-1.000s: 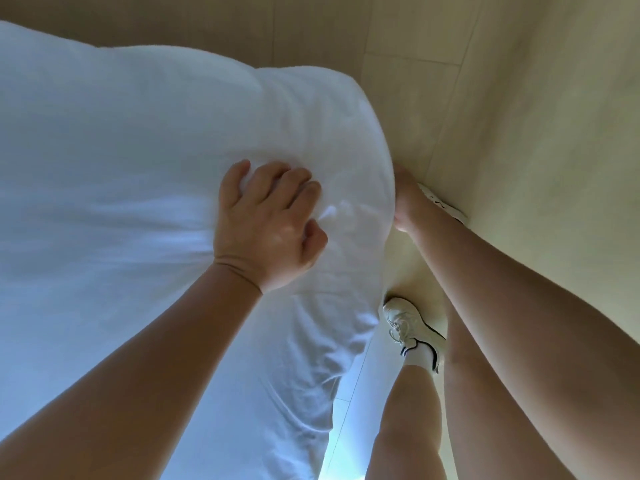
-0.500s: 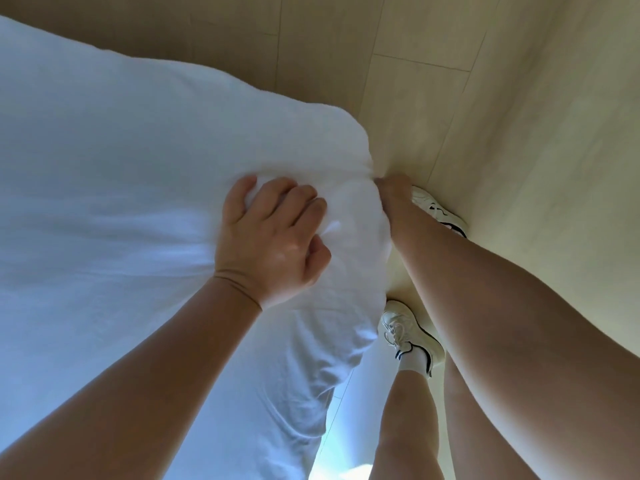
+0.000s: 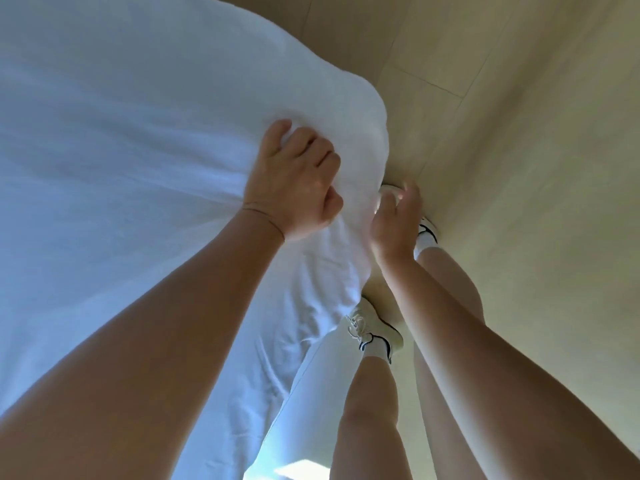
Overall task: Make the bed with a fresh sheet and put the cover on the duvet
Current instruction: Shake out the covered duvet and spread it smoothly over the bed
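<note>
The left hand (image 3: 294,181) clamps its curled fingers on a bunched fold of the white bedding (image 3: 138,150) just inside its rounded corner, which overhangs the floor (image 3: 519,133) rightward, where the right hand (image 3: 394,220), fingers apart and empty, hovers just beside the corner's edge.

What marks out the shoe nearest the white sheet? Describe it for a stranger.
Follow the big white sheet down its hanging corner to the pale floor. The cream shoe there shows laces and dark trim in full; the other shoe is half hidden behind the right hand.
</note>
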A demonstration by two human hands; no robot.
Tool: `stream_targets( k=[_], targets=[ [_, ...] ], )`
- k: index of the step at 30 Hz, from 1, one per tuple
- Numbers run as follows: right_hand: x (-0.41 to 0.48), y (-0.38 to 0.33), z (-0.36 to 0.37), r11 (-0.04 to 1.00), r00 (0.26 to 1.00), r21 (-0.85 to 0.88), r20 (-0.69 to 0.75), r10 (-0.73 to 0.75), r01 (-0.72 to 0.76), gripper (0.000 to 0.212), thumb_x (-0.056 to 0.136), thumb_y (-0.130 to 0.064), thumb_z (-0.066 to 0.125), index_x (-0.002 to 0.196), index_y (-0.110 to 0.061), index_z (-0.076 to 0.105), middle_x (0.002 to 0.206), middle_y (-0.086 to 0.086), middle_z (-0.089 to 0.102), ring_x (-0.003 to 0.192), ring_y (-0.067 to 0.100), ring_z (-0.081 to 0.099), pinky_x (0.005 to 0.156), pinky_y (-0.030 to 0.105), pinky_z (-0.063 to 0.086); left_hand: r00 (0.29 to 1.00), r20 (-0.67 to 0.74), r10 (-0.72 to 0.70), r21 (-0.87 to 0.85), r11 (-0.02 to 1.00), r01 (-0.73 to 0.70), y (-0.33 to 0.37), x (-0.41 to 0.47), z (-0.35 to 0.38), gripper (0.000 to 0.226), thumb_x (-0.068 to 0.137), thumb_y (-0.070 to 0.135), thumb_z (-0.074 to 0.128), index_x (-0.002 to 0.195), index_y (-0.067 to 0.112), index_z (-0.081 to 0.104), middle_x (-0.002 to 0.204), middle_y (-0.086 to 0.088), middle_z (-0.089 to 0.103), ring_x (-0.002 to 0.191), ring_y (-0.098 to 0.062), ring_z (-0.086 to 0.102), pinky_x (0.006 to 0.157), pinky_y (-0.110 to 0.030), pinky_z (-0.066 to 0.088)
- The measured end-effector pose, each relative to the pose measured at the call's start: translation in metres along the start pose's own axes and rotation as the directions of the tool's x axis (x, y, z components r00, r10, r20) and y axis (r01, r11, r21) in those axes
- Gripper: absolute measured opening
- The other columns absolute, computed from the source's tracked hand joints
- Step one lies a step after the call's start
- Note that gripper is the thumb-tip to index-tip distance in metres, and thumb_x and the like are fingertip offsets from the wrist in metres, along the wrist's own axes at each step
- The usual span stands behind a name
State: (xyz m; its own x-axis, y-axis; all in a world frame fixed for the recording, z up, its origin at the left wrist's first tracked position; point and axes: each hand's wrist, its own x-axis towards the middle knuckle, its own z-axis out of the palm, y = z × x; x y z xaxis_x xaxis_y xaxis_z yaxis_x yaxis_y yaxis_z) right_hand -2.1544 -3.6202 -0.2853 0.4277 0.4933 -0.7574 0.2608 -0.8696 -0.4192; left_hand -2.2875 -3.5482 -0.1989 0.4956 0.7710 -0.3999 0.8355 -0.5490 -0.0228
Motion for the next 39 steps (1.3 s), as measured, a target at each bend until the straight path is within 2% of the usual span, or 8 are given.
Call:
stream_targets(
  k=[5, 9, 11, 17, 25, 28, 33, 39],
  targets=[
    [-0.062, -0.016, 0.002, 0.727, 0.716, -0.049, 0.234, -0.658, 0.684, 0.054, 0.095, -0.029, 0.04, 0.142, -0.002, 0.035, 0.144, 0.02, 0.04, 0.134, 0.027, 0.037, 0.11, 0.039, 0.029, 0.981, -0.143, -0.13, -0.289, 0.954, 0.085, -0.008, -0.023, -0.025, 0.04, 0.074, 0.015, 0.044, 0.103, -0.001, 0.067, 0.109, -0.017, 0.066, 0.107, -0.036, 0.06, 0.097, -0.045, 0.043],
    [-0.097, 0.035, 0.018, 0.872, 0.959, -0.45, 0.276, -0.069, 0.192, 0.056, 0.103, -0.032, 0.029, 0.151, -0.01, 0.014, 0.157, 0.014, 0.016, 0.144, 0.028, 0.016, 0.114, 0.045, 0.017, 0.934, -0.163, -0.318, -0.255, 0.928, 0.271, -0.029, -0.138, -0.006, 0.049, 0.084, 0.025, 0.048, 0.126, 0.001, 0.056, 0.135, -0.019, 0.053, 0.126, -0.038, 0.048, 0.105, -0.051, 0.034],
    [-0.122, 0.046, 0.016, 0.846, 0.979, -0.492, 0.096, -0.179, 0.203, 0.055, 0.101, -0.027, 0.032, 0.15, -0.006, 0.016, 0.156, 0.018, 0.016, 0.143, 0.03, 0.016, 0.112, 0.045, 0.015, 0.908, -0.151, -0.391, -0.264, 0.901, 0.344, -0.024, -0.214, 0.019, 0.054, 0.089, 0.034, 0.043, 0.132, 0.003, 0.052, 0.14, -0.019, 0.048, 0.129, -0.038, 0.044, 0.104, -0.052, 0.033],
    [-0.253, 0.069, 0.087, 0.233, 0.375, -0.369, 0.381, -0.845, 0.9, 0.064, 0.088, -0.036, 0.039, 0.145, -0.009, 0.033, 0.151, 0.023, 0.027, 0.139, 0.042, 0.023, 0.109, 0.048, 0.012, 0.77, -0.128, -0.625, -0.345, 0.756, 0.556, 0.042, -0.382, 0.101, 0.058, 0.09, 0.04, 0.042, 0.135, 0.006, 0.05, 0.141, -0.018, 0.045, 0.131, -0.036, 0.042, 0.106, -0.05, 0.028],
    [-0.358, 0.246, 0.069, -0.435, -0.05, 0.027, 0.998, -0.041, 0.9, 0.058, 0.092, -0.029, 0.049, 0.147, -0.019, 0.034, 0.157, 0.007, 0.011, 0.143, 0.038, -0.001, 0.109, 0.065, 0.016, 0.639, 0.061, -0.767, -0.484, 0.537, 0.691, 0.18, -0.576, 0.187, 0.058, 0.08, 0.029, 0.043, 0.134, 0.009, 0.052, 0.141, -0.015, 0.046, 0.129, -0.037, 0.044, 0.107, -0.045, 0.023],
    [-0.372, 0.212, 0.096, -0.531, -0.244, 0.061, 0.928, -0.281, 0.845, 0.055, 0.082, -0.028, 0.045, 0.134, -0.011, 0.047, 0.143, 0.02, 0.043, 0.135, 0.04, 0.033, 0.103, 0.062, 0.027, 0.604, 0.138, -0.785, -0.556, 0.443, 0.703, 0.212, -0.62, 0.196, 0.057, 0.077, 0.023, 0.048, 0.13, 0.006, 0.056, 0.138, -0.015, 0.05, 0.126, -0.036, 0.048, 0.107, -0.046, 0.027],
    [-0.42, 0.191, 0.223, -0.507, -0.005, -0.266, 0.882, -0.471, 0.82, 0.068, 0.093, -0.047, 0.037, 0.151, -0.02, 0.016, 0.159, 0.012, 0.006, 0.145, 0.037, 0.002, 0.112, 0.056, 0.0, 0.29, 0.342, -0.894, -0.669, -0.015, 0.743, 0.242, -0.652, 0.19, 0.065, 0.064, 0.003, 0.077, 0.126, 0.0, 0.057, 0.134, -0.018, 0.053, 0.124, -0.037, 0.051, 0.102, -0.053, 0.037],
    [-0.522, 0.372, 0.238, -0.649, -0.214, 0.264, 0.964, 0.157, 0.714, 0.068, 0.097, -0.045, 0.033, 0.152, -0.025, -0.002, 0.159, 0.003, -0.014, 0.145, 0.028, -0.015, 0.112, 0.049, -0.014, -0.151, 0.606, -0.781, -0.59, -0.568, 0.574, 0.299, -0.706, 0.197, 0.052, 0.084, 0.004, 0.054, 0.135, 0.009, 0.045, 0.144, -0.008, 0.039, 0.128, -0.028, 0.039, 0.102, -0.037, 0.031]
  ],
)
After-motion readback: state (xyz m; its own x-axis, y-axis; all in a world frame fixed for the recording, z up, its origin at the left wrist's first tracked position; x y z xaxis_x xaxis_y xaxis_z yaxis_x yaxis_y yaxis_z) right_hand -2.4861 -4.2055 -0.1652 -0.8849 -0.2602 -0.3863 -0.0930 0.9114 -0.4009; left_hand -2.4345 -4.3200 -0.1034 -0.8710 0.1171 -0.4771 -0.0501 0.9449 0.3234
